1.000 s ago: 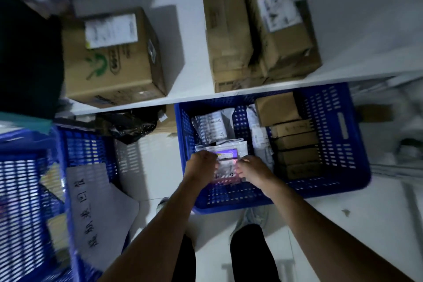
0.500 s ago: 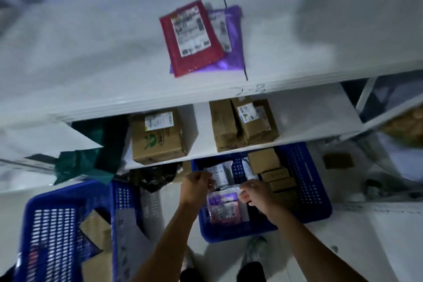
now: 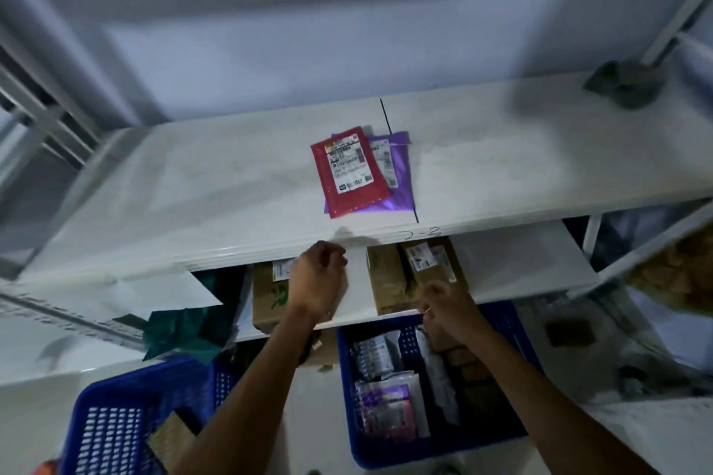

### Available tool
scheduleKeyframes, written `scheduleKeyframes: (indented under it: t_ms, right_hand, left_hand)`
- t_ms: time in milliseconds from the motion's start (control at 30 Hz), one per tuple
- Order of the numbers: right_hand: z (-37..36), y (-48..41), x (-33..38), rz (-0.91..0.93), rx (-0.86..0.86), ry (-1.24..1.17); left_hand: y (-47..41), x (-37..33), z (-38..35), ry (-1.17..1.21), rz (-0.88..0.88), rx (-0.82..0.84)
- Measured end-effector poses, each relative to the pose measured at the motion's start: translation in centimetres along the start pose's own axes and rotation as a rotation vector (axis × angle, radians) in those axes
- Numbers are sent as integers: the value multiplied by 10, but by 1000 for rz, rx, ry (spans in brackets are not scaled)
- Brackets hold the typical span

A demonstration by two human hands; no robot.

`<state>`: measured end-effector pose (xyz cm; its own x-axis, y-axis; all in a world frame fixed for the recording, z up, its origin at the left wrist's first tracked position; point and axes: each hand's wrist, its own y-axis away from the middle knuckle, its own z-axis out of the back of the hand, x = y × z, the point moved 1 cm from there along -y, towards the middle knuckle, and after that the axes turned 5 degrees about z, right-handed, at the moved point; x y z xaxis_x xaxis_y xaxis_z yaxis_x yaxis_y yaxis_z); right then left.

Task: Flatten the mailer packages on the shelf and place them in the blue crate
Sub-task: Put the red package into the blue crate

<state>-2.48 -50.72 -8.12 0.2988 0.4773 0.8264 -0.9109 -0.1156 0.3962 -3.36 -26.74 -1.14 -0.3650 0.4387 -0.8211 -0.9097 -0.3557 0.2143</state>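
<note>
A red mailer [image 3: 349,173] lies flat on the upper shelf [image 3: 193,181], close to its near edge. It overlaps a purple mailer [image 3: 401,181] that sticks out on its right and near sides. Both are well apart from the hands.

The left hand [image 3: 318,278] hangs in front of that shelf's near edge, fingers loosely curled, its grip released and empty. The right hand [image 3: 449,310] is lower and to the right, above the far rim of the blue crate [image 3: 424,451]. Its fingers are curled but blurred, so I cannot tell whether its grip holds anything.

Flat mailers [image 3: 386,409] lie inside the crate. Cardboard boxes [image 3: 389,278] stand on the lower shelf [image 3: 513,262] behind the hands. A second blue crate [image 3: 115,432] sits at the near left.
</note>
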Motion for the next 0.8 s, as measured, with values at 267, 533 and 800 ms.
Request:
scheduleKeyframes:
  t_ms: [267, 533, 800]
  right_hand:
    - [15, -37, 81, 247, -68, 154]
    - [12, -74, 139, 474, -257, 394]
    - [-19, -85, 157, 295, -112, 139]
  left_hand:
    - [-58, -29, 14, -286, -214, -77]
    - [-97, -10, -32, -812, -459, 157]
    - [-75, 13, -25, -718, -435, 97]
